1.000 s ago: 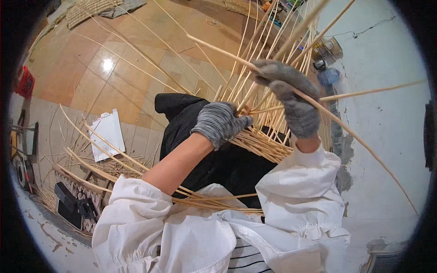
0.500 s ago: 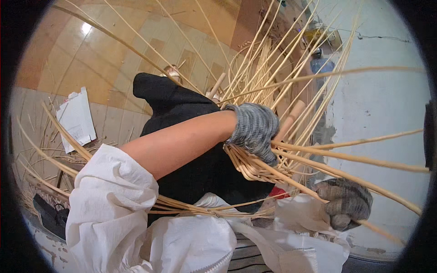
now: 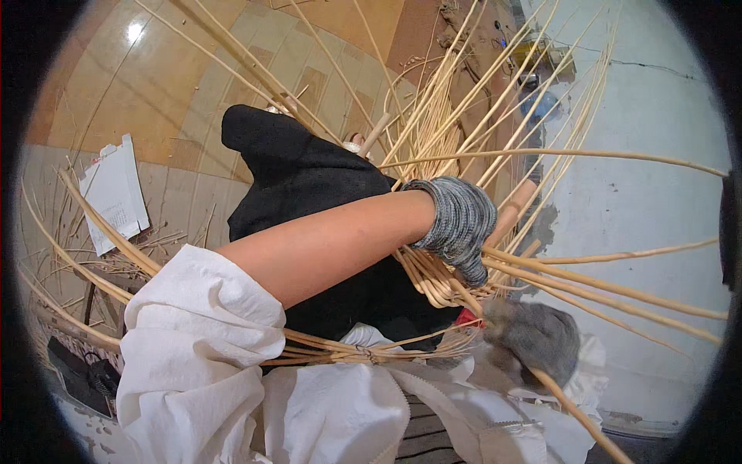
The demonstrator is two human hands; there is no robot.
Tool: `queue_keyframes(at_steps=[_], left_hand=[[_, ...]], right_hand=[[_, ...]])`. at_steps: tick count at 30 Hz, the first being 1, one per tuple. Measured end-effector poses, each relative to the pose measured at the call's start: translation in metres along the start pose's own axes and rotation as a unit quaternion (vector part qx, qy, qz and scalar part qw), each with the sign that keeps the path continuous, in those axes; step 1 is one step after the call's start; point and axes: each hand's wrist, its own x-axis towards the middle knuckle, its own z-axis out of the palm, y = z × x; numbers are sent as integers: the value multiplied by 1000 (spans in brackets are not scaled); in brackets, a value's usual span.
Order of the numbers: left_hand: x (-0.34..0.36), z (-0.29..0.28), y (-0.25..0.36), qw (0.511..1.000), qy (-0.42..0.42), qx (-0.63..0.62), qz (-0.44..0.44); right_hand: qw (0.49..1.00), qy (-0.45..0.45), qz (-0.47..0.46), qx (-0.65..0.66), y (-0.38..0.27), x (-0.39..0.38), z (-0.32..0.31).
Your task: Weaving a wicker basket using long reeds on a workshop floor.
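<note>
The left hand (image 3: pixel 457 226), in a grey knitted glove, reaches across the body with the bare forearm stretched out level, and its grip is closed down on the woven band of the half-made wicker basket (image 3: pixel 433 282), pressing the coiled canes where the weave meets the upright stakes; holding there looks meant to keep the last rows tight so that they do not spring loose. Just below and to the right of that grip, the right hand (image 3: pixel 533 340), gloved in the same grey, is closed around a single cane (image 3: pixel 576 414) that runs down and away toward the lower right edge; its fingertips are blurred, so how firmly it clasps cannot be told, but the strand passes through the fist. From both grips long pale stakes (image 3: pixel 495 100) fan upward and outward, left free and unbent, which fits a basket whose sides are yet to be woven. The work sits close against the person's lap, directly under the left grip, resting on a black cloth (image 3: pixel 301 178) that lies between the canes and the white garment (image 3: pixel 201 356), probably to shield the clothes. Well to the left of the hands, a white sheet of paper (image 3: pixel 116 193) lies on the tiled floor (image 3: pixel 193 93), with loose cane strands scattered beside it. To the right of the grips stands a pale, stained wall (image 3: pixel 657 201).
</note>
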Motion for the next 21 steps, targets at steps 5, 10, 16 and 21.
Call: queue_keyframes(at_steps=[5, 10, 16, 21], left_hand=[[-9, 3, 1, 999, 3, -36, -8], [-11, 14, 2, 998, 14, -52, -29], [-10, 8, 5, 998, -15, -54, -38], [-34, 12, -20, 873, -70, -474, 95]], right_hand=[[973, 219, 47, 62, 0, -23, 21], [981, 146, -8, 126, 3, -16, 27], [439, 39, 298, 847, 23, -26, 77], [822, 151, 254, 487, -5, -7, 77]])
